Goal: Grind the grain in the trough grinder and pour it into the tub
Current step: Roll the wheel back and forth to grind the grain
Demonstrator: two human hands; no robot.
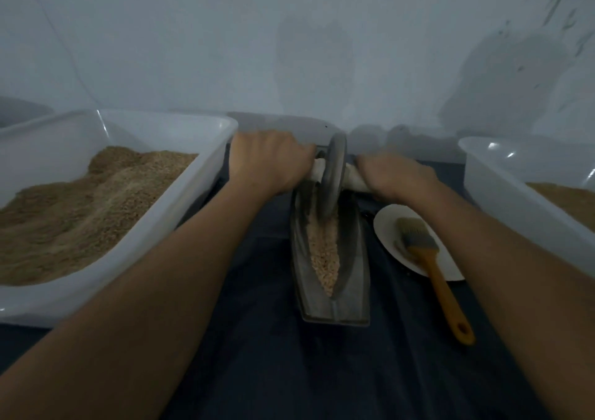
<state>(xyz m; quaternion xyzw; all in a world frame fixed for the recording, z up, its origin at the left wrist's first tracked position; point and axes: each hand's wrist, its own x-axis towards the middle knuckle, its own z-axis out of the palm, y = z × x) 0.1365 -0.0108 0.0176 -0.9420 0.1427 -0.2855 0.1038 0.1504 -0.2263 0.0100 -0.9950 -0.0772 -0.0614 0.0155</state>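
A dark metal trough grinder lies lengthwise on the dark cloth in front of me, with pale grain along its groove. A grey grinding wheel stands upright in the far end of the trough on a white-wrapped axle. My left hand grips the axle's left end. My right hand grips its right end. A large white tub with brown ground grain stands at the left.
A second white tub with some grain stands at the right edge. Between it and the trough lies a white plate carrying a brush with a yellow handle. A pale wall rises just behind.
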